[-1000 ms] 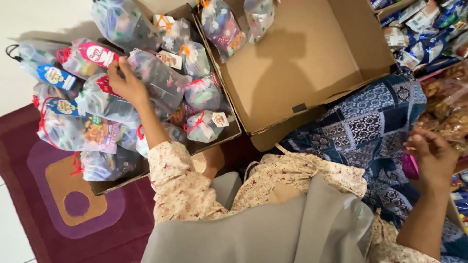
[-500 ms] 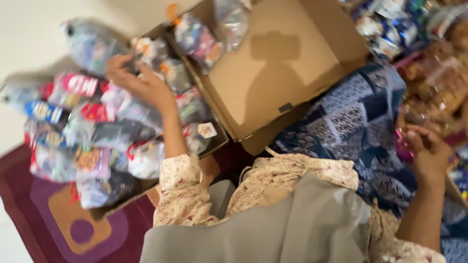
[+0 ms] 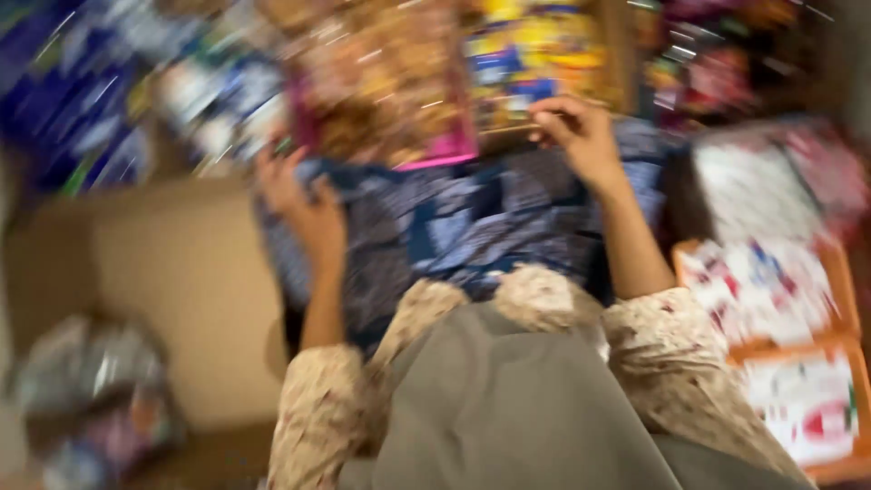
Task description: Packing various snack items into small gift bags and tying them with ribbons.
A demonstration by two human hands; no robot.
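Two hands out over blue patterned cloth (image 3: 472, 218): right hand (image 3: 581, 136) pinching edge of crinkly snack packet (image 3: 535, 54), light, slippery, best held by seam; left hand (image 3: 304, 195) blurred, grip unclear

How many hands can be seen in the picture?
2. The left hand rests on the blue patterned cloth; the right hand is at the pink-edged snack bag. Blur hides the grip.
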